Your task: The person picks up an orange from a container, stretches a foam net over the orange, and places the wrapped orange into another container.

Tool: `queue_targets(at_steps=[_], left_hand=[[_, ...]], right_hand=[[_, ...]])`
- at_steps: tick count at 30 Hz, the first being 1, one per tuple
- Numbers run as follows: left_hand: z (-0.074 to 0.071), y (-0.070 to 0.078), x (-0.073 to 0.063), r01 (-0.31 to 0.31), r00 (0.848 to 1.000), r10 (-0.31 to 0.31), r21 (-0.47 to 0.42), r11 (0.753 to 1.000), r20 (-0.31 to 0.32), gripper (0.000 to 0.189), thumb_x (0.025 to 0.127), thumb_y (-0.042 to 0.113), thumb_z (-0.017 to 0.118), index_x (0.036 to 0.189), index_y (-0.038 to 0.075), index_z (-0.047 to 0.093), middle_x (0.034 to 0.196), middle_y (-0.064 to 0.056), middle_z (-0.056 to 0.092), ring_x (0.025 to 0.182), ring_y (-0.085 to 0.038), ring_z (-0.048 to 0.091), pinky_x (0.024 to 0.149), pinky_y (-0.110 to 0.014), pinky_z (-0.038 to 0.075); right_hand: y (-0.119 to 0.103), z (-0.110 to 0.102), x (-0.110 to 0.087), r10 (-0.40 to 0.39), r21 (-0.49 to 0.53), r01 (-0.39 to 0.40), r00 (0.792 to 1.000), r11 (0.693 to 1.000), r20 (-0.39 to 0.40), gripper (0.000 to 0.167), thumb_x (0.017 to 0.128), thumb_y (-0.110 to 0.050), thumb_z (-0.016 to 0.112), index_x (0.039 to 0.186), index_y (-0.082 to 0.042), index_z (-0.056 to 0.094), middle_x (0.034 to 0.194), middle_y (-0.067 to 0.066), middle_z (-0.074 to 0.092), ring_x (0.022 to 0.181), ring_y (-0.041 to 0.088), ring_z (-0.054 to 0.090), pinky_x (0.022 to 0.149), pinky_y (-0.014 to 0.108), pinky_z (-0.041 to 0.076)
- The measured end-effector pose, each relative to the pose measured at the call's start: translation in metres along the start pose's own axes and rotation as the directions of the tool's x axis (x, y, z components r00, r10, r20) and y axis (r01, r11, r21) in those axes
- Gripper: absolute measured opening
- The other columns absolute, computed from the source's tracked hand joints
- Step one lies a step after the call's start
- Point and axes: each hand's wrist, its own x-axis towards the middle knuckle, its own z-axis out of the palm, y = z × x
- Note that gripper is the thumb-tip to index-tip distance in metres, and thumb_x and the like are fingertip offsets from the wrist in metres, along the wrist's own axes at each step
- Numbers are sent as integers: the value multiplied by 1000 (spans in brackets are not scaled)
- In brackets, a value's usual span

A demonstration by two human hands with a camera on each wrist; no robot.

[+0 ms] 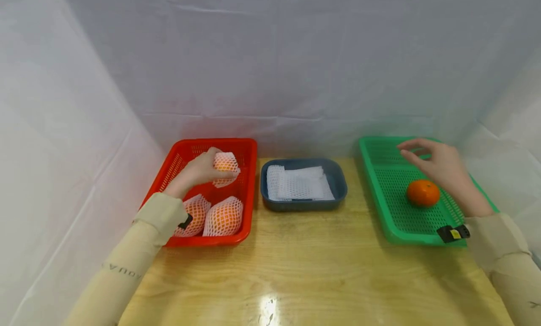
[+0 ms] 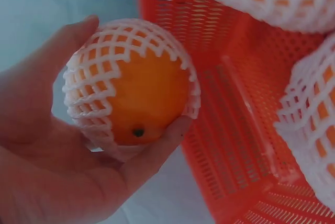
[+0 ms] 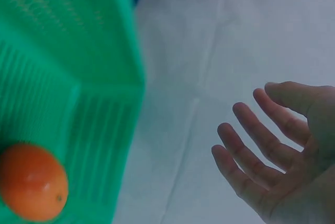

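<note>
My left hand [image 1: 202,168] grips an orange in a white foam net [image 1: 226,168] above the red basket [image 1: 252,185]. In the left wrist view, thumb and fingers curl round this netted orange [image 2: 149,88], and the net leaves part of its peel and its stem end bare. Two more netted oranges lie in the basket, one [image 1: 223,218] by the front right corner and another [image 1: 195,215] partly behind my left wrist. Over the green basket [image 1: 382,213] my right hand [image 1: 441,166] hovers with fingers loosely bent and nothing in them. A bare orange [image 1: 423,193] sits below it.
Between the two baskets stands a dark grey-blue tray [image 1: 304,205] with flat white foam nets [image 1: 301,182] in it. All three containers rest on a wooden table [image 1: 313,265]. White sheeting [image 1: 274,72] hangs behind and at both sides.
</note>
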Motion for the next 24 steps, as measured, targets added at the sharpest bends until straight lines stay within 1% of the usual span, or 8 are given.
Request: queue_targets(at_steps=[3, 4, 8, 11, 15, 18, 21, 24], left_hand=[[9, -1, 15, 11, 999, -13, 53, 999, 35, 94, 88, 47, 74, 150, -6, 28, 152, -29, 40, 138, -47, 38, 112, -60, 35], [12, 0, 19, 21, 999, -25, 68, 997, 44, 94, 89, 47, 74, 151, -6, 27, 152, -30, 39, 139, -48, 38, 113, -60, 35], [23, 0, 33, 96, 990, -106, 110, 989, 95, 102, 91, 52, 68, 155, -10, 19, 157, -31, 32, 139, -48, 38, 115, -57, 33], [29, -3, 39, 139, 972, -164, 151, 979, 167, 106, 93, 55, 62, 156, -12, 11, 161, -32, 20, 144, -48, 30, 118, -56, 28], [34, -7, 39, 136, 941, -188, 194, 971, 280, 106, 96, 58, 57, 156, -13, 6, 163, -31, 12, 149, -46, 20, 121, -54, 21], [35, -9, 37, 125, 928, -186, 201, 972, 322, 106, 96, 59, 56, 156, -12, 5, 164, -30, 11, 151, -44, 16, 122, -54, 18], [34, -9, 36, 124, 928, -185, 197, 972, 325, 105, 96, 61, 55, 158, -9, 7, 165, -28, 10, 152, -42, 14, 122, -54, 17], [35, -9, 36, 110, 935, -169, 198, 974, 313, 99, 97, 59, 52, 158, -7, 12, 165, -27, 14, 151, -43, 18, 122, -54, 19]], right_hand=[[14, 3, 8, 13, -36, -11, 998, 999, 67, 39, 104, -39, 57, 127, -9, 67, 117, 24, 70, 100, 38, 66, 78, 54, 50], [19, 4, 11, 20, -44, -16, 995, 999, 95, 40, 104, -39, 57, 127, -7, 66, 118, 25, 69, 102, 42, 64, 80, 58, 49], [42, 11, 21, 32, -87, -15, 980, 996, 198, 43, 105, -37, 56, 130, -2, 62, 126, 29, 63, 107, 46, 62, 84, 63, 48], [57, 17, 22, 53, -116, -20, 955, 993, 292, 45, 104, -32, 58, 135, 0, 58, 135, 31, 57, 105, 46, 63, 82, 61, 51], [71, 23, 20, 70, -151, -3, 893, 989, 445, 52, 100, -29, 65, 139, 5, 53, 141, 37, 48, 115, 55, 55, 90, 66, 47], [77, 25, 19, 60, -158, 25, 855, 987, 514, 56, 97, -28, 69, 137, 8, 53, 141, 40, 45, 125, 62, 44, 96, 72, 40], [81, 25, 18, 53, -160, 41, 839, 986, 541, 56, 94, -25, 72, 134, 10, 54, 139, 42, 46, 124, 64, 43, 96, 73, 40], [87, 25, 17, 54, -163, 47, 824, 986, 565, 58, 92, -23, 75, 133, 12, 54, 135, 43, 48, 122, 65, 43, 95, 73, 40]])
